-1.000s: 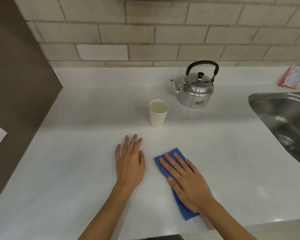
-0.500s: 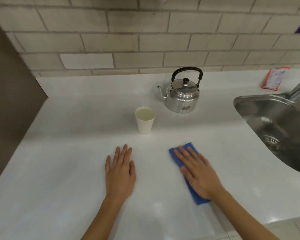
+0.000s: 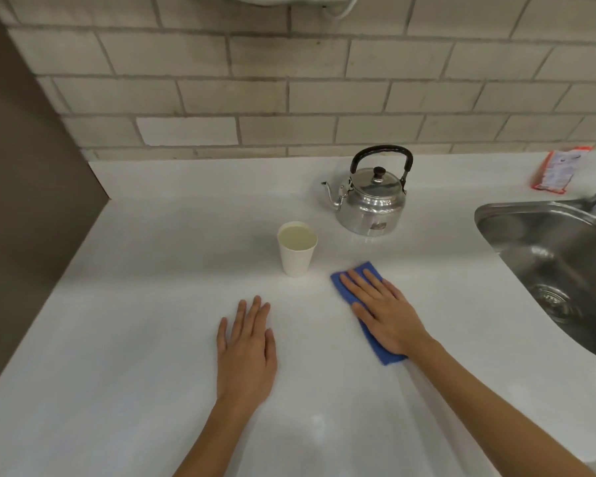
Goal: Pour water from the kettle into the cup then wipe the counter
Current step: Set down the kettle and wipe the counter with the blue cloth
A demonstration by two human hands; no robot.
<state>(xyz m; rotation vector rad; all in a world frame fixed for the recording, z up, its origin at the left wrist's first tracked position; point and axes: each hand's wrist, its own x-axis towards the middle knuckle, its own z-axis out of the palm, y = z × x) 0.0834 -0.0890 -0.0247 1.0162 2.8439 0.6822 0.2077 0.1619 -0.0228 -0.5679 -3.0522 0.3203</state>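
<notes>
The right hand (image 3: 386,311), fingers flat and a little spread on the blue cloth (image 3: 353,287), has slid it toward the counter's (image 3: 152,304) back edge, near the full cup (image 3: 296,251) and kettle (image 3: 372,197), so wiping is underway, while the left hand (image 3: 246,352) rests flat.

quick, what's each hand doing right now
Left hand: open, flat on the counter, holding nothing.
Right hand: open, pressed flat on the cloth.
</notes>
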